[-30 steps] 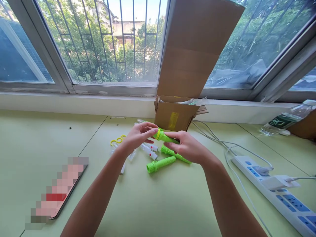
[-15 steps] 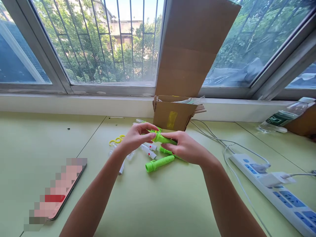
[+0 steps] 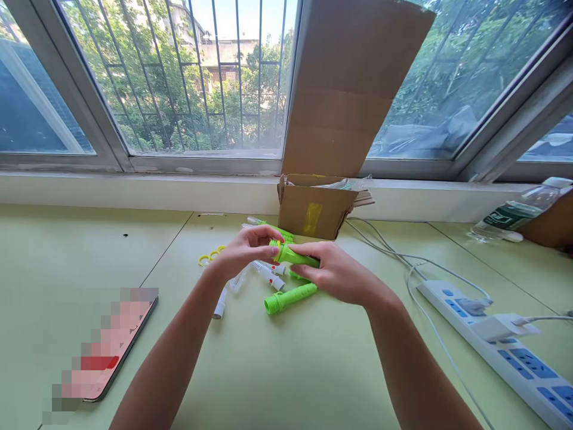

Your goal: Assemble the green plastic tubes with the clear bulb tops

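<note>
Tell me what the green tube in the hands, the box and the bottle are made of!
Green tube: probably plastic, smooth and evenly coloured.
Box: matte cardboard, it seems, brown with rough edges.
Bottle: likely clear plastic, shiny and see-through.

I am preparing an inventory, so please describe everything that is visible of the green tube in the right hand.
The green tube is bright and plastic-looking, its left end wider and ridged, with some yellow showing. Held above the table, it slants down rightward in the view. The right hand grips its body, hiding the right end; the left hand touches the wider end.
</note>
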